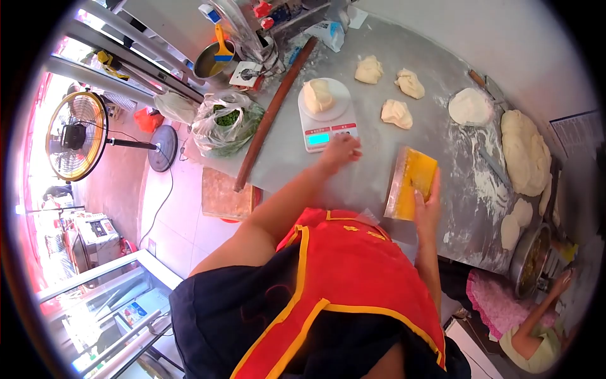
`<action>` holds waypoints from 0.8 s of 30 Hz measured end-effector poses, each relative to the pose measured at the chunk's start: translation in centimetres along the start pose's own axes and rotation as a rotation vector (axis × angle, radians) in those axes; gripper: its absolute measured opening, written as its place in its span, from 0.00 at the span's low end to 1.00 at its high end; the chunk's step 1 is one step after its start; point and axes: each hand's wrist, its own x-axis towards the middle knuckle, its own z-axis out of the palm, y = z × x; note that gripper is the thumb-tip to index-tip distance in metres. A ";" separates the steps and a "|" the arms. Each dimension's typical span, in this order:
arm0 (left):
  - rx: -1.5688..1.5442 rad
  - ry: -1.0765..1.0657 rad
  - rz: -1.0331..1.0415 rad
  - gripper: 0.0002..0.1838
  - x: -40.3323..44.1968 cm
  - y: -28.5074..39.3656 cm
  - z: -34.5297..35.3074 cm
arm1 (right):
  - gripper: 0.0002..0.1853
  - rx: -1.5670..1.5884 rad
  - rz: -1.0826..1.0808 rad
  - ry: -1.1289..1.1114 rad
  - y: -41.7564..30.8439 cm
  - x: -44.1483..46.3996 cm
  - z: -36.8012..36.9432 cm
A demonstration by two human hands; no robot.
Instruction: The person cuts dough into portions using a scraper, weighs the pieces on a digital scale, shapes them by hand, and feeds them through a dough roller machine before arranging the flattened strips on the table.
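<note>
My left hand (341,151) is just below the kitchen scale (327,126), near its front edge. Its fingers are slightly blurred and loosely bent, and I see nothing in them. On the scale's round plate rests a lump of dough (317,95); the display is lit blue, its digits unreadable. A wide dough scraper (418,172) with a yellow grip and a metal blade is in my right hand (428,205), thumb across its face. Beyond the scale lie dough pieces: one (369,69), another (410,83) and a third (396,114).
A large dough mass (525,151) and a flour pile (471,107) lie at right. A rolling pin (276,114) lies left of the scale, beside a bag of greens (227,120). Another person's arm (543,303) reaches near a metal bowl (530,260). A fan (76,136) stands far left.
</note>
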 end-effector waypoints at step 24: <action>0.115 -0.072 -0.138 0.11 1.7 4.7 2.6 | 0.37 -0.214 0.019 0.069 -1.8 -1.1 -1.1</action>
